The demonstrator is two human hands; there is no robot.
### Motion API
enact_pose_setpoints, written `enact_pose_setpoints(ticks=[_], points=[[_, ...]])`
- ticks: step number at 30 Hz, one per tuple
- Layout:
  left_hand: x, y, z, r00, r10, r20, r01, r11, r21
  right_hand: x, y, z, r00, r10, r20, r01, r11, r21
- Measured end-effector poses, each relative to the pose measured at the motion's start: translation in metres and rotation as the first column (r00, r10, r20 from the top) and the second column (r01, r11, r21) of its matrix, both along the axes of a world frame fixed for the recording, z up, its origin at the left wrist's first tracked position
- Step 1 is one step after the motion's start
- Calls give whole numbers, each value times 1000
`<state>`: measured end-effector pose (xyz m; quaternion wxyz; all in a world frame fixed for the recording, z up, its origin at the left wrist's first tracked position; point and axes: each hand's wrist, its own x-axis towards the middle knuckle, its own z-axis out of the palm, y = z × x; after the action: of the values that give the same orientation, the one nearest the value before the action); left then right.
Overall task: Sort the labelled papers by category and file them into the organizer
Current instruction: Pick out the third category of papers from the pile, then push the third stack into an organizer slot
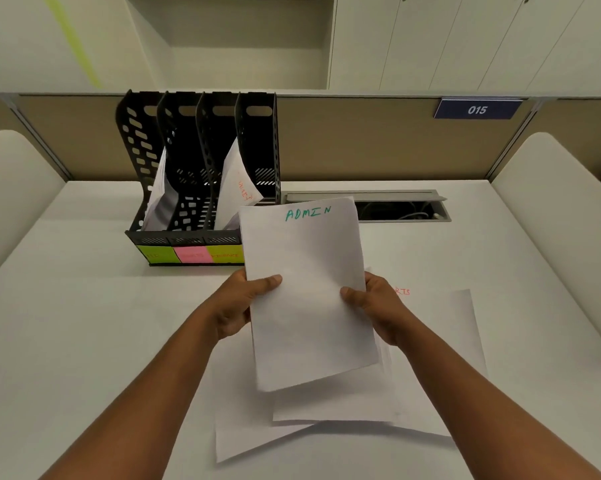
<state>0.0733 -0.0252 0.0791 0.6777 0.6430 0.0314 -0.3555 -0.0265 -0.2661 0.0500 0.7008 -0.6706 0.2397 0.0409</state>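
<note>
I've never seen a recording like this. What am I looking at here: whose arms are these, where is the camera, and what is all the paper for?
There is no machine here: a person wears a camera on the head, looking down at their own arms. The left hand and right hand hold up a sheet marked ADMIN. More loose papers lie on the white desk underneath. Behind stands a black file organizer with coloured sticky labels on its front; two of its slots already hold paper.
</note>
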Motion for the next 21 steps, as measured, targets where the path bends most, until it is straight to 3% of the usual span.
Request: enact_pose_setpoints(ticks=[2, 4, 7, 9, 12, 15, 17, 21], points=[[6, 6, 5, 990, -143, -8, 143, 986, 82, 7, -2, 2, 1000, 14, 5, -14, 1000, -10], [12, 9, 12, 985, -162, 58, 147, 968, 205, 17, -2, 6, 1000, 18, 12, -18, 1000, -18], [27, 8, 27, 960, -65, 272, -30, 943, 331, 39, 5, 9, 999, -16, 50, 28, 972, -234], [38, 8, 45, 894, -46, 445, -146, 910, 387, 55, 11, 13, 997, -49, 52, 66, 917, -394], [52, 9, 75, 735, -183, 653, -290, 786, 547, 81, 22, 21, 998, 7, 66, 27, 865, -502], [64, 14, 95, 619, -293, 729, -435, 645, 628, 113, 39, 32, 983, 160, 87, -80, 808, -584], [71, 18, 103, 582, -304, 754, -492, 607, 624, 136, 50, 39, 966, 237, 100, -152, 840, -521], [85, 16, 111, 553, -313, 772, -517, 598, 612, 177, 65, 50, 963, 265, 55, -250, 948, -197]])
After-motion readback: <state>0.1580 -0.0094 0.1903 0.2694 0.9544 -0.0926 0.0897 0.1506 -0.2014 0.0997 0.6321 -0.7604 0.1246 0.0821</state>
